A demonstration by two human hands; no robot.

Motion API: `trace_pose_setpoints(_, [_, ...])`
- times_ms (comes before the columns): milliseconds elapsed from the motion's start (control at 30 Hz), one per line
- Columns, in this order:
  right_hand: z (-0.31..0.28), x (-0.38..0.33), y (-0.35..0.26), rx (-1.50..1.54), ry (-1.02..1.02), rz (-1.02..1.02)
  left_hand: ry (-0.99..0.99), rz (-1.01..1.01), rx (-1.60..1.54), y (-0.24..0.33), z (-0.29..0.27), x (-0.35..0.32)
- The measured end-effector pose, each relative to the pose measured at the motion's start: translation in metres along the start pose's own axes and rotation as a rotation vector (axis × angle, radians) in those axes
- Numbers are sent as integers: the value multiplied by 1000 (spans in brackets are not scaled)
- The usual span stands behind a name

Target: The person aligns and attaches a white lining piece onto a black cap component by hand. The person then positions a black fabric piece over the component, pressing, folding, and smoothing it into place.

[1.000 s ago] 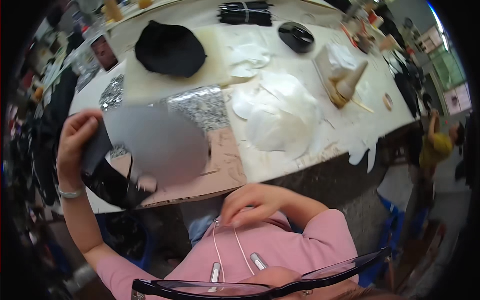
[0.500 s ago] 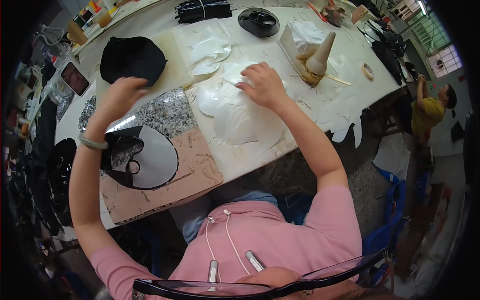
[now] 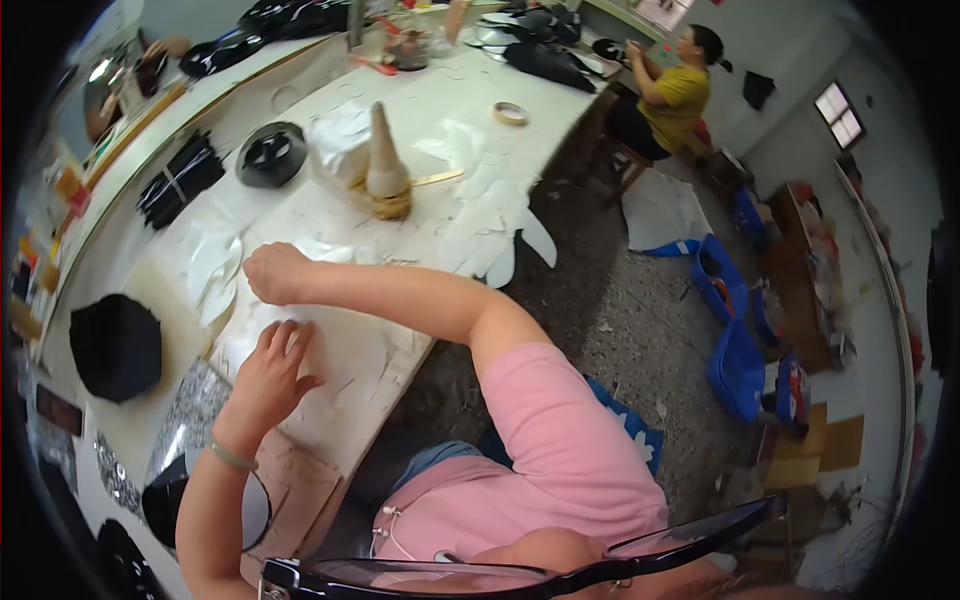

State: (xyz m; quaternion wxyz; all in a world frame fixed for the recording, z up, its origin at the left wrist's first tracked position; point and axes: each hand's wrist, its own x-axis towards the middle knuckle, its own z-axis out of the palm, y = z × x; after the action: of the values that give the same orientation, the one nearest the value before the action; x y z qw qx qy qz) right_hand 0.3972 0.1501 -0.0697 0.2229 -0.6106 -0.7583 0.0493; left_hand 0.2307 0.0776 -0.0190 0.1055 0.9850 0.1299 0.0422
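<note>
My right hand point(image 3: 276, 274) is closed, knuckles up, over the white sheet pieces on the table; whether something is pinched in it is hidden. Just nearer to me, my left hand point(image 3: 268, 375) hovers with fingers spread and nothing in it. Thin white curved pieces point(image 3: 213, 275) lie left of the right hand, and more white sheet point(image 3: 238, 335) shows between the two hands. Under my left forearm is a partly covered black and white round piece point(image 3: 257, 510), beside a speckled granite slab point(image 3: 190, 408). A black cap-shaped piece point(image 3: 115, 347) rests at the left.
Beyond my right arm stand a cone-shaped tool point(image 3: 384, 165) and a flat stick point(image 3: 438, 177). A tape roll point(image 3: 510, 114), a black moulded part point(image 3: 271, 154) and a tied black bundle point(image 3: 182, 180) lie farther back. A person in yellow point(image 3: 680, 100) sits past the table's right end.
The view has swung to the right. My right hand has gone from open fingers to closed. My left hand has moved from the black cap-shaped piece toward the white sheets.
</note>
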Motion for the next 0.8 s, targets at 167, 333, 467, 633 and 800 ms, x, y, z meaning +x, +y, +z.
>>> trace_pose_setpoints(167, [-38, -43, 16, 431, 436, 222, -24, -35, 15, 2, -2, 2])
trace_pose_setpoints(333, [-88, -69, 52, 886, 840, 277, -34, -67, -70, 3, -6, 5])
trace_pose_setpoints(467, [-130, -82, 33, 1123, 976, 97, -36, -85, -126, -12, -14, 5])
trace_pose_setpoints(633, [-118, -105, -25, 535, 748, -286, 149, -411, -1795, -15, -37, 22])
trace_pose_setpoints(800, [-82, -107, -54, 1123, 605, -200, 387, -458, -1636, -6, -32, 13])
